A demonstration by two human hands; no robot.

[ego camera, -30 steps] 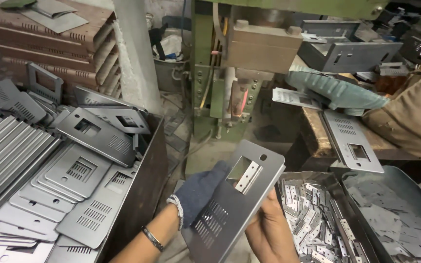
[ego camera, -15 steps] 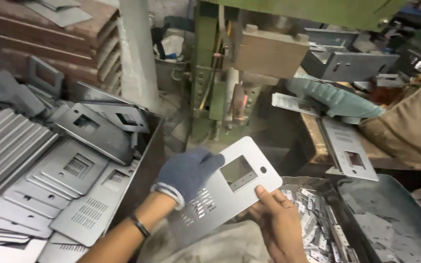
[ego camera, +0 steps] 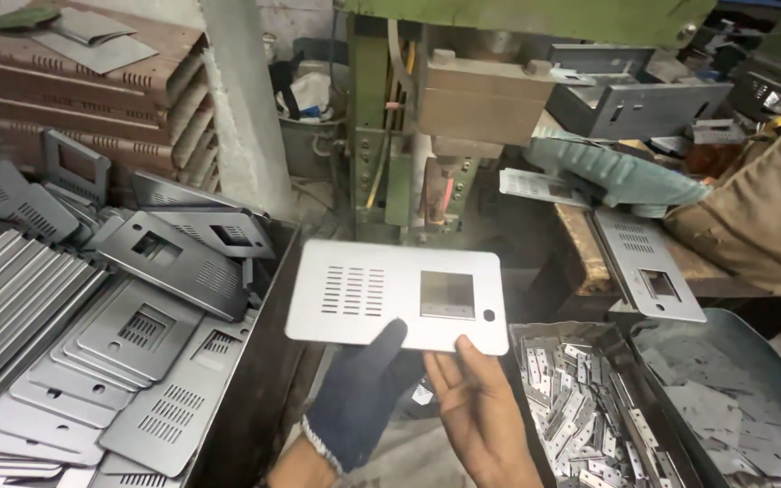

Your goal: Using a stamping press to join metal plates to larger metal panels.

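Your left hand [ego camera: 359, 398] wears a dark blue knit glove. You hold a pale grey metal plate [ego camera: 398, 295] patterned with rows of slots. The press frame [ego camera: 535, 14] is green; the stacked plates [ego camera: 128, 361] are grey.

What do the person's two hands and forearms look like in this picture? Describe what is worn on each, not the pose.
The left hand wears a dark blue knitted glove with a pale ribbed cuff at the wrist. The right hand is bare, with no glove or ring showing. No sleeve covers either forearm in view, and no cables or markings appear.
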